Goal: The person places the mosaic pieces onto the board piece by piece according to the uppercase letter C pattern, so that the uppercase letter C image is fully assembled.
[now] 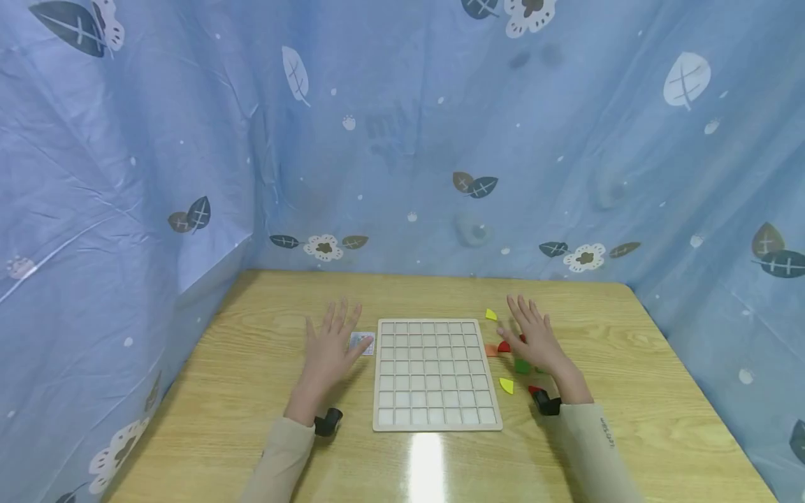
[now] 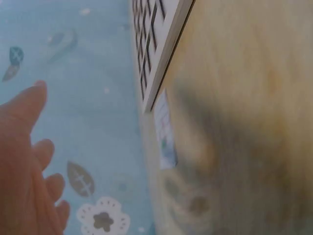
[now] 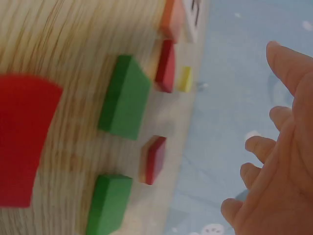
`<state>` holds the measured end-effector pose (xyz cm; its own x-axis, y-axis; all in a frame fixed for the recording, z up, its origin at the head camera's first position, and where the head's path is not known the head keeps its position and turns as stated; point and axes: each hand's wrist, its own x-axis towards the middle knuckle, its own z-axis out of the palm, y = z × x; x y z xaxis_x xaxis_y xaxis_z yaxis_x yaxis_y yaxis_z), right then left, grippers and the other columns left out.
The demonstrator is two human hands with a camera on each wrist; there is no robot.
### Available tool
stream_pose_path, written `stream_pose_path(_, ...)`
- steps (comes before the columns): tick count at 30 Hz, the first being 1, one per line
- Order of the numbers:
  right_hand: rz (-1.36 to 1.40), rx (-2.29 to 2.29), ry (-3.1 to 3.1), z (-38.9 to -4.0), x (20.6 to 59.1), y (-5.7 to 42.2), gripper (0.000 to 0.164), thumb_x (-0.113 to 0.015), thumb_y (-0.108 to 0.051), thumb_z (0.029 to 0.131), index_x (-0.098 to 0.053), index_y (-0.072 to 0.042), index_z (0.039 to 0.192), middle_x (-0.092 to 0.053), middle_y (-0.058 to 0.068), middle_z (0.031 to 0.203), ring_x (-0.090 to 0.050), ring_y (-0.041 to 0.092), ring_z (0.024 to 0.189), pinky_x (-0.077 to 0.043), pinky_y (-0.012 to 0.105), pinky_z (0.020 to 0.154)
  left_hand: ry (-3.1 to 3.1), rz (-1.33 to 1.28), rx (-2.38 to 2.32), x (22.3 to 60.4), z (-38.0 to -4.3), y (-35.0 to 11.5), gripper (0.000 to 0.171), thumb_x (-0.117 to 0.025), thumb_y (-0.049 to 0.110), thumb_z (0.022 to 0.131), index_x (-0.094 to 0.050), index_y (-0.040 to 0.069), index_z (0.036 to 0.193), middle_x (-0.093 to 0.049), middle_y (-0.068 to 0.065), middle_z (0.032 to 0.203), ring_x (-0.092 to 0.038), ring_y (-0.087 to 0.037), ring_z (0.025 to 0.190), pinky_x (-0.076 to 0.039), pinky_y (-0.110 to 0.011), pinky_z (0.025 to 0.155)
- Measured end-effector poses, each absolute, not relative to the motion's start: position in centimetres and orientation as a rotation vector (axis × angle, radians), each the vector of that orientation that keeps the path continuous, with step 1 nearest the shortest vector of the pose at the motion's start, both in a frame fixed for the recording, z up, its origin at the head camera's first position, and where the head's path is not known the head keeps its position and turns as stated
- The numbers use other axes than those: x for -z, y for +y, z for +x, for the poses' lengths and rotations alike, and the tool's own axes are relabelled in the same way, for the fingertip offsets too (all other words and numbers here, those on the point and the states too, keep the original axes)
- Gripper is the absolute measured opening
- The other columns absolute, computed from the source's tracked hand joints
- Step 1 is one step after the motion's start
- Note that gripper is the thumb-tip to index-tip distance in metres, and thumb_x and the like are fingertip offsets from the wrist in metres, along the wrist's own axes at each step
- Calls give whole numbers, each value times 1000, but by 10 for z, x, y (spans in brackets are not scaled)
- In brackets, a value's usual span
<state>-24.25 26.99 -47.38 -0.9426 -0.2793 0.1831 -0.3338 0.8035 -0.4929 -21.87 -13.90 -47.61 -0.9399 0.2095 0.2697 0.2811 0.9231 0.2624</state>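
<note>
A pale grid board [image 1: 438, 427] lies flat on the wooden table between the two hands. Left of it, my left hand [image 1: 329, 353] hovers with fingers spread, holding nothing; its thumb partly covers a small printed card [image 1: 357, 342]. On the board's other side, my right hand [image 1: 539, 346] is raised above colored pieces, its fingers extended and nothing in them. Around it lie yellow pieces [image 1: 506, 385], an orange piece [image 1: 492, 351], red pieces [image 1: 504, 346] and green pieces [image 3: 126, 100]. Some pieces are hidden under the right hand in the head view.
Blue patterned cloth [image 1: 402, 140] hangs behind the table and along both sides. The wooden tabletop [image 1: 654, 433] extends on either side of the board. Each wrist carries a small black camera [image 1: 328, 423]. A bright reflection falls in front of the board.
</note>
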Motion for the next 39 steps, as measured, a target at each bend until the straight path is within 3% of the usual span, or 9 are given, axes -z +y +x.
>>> stream_pose_path(8,646,-921,-2922,-258,477,278,66,-55,-27,94,-23,-6,147,-16,29,149,-10,52,135,-11,72,100,-2918,-428,560,487,-198,-128,78,-45,55,91,-10,17,150,-2,-7,155,-4,-28,143,3,-65,107)
stream_pose_path(11,698,-988,-2935,-262,473,281,64,-57,-23,93,-26,-5,146,-17,30,148,-13,52,134,-18,70,100,-2933,-465,573,491,-190,-124,79,-45,55,91,-15,11,149,-5,-11,155,-7,-31,143,1,-66,106)
stream_pose_path(16,719,-1051,-2956,-271,467,284,59,-59,-19,92,-34,1,141,-26,32,144,-25,52,130,-28,66,98,-2993,-538,567,495,-179,-119,80,-41,58,91,-12,12,150,-9,-14,155,-7,-31,143,-2,-66,106)
stream_pose_path(24,646,-1098,-2989,-290,474,286,48,-61,-14,90,-47,5,131,-50,30,121,-52,43,102,-45,53,83,-3051,-622,529,496,-164,-115,81,-43,59,90,-14,13,150,-8,-14,155,-11,-32,142,-3,-66,107)
stream_pose_path(28,596,-1111,-3016,-297,479,286,44,-62,-13,89,-51,4,128,-54,27,112,-54,35,93,-47,47,77,-3080,-651,508,499,-161,-115,80,-42,59,90,-15,14,150,-9,-15,155,-12,-33,142,-3,-66,107)
stream_pose_path(35,545,-1123,-3049,-309,488,284,40,-64,-16,87,-56,1,123,-56,24,113,-54,36,99,-47,48,81,-3177,-691,576,499,-156,-115,81,-45,58,90,-17,11,149,-9,-16,155,-11,-35,141,-5,-67,106)
stream_pose_path(39,489,-1118,-3076,-316,491,282,38,-66,-19,86,-58,-1,119,-56,22,110,-52,33,96,-46,43,78,-3212,-702,592,498,-155,-116,82,-46,57,89,-16,10,149,-9,-17,155,-10,-35,141,-7,-66,106)
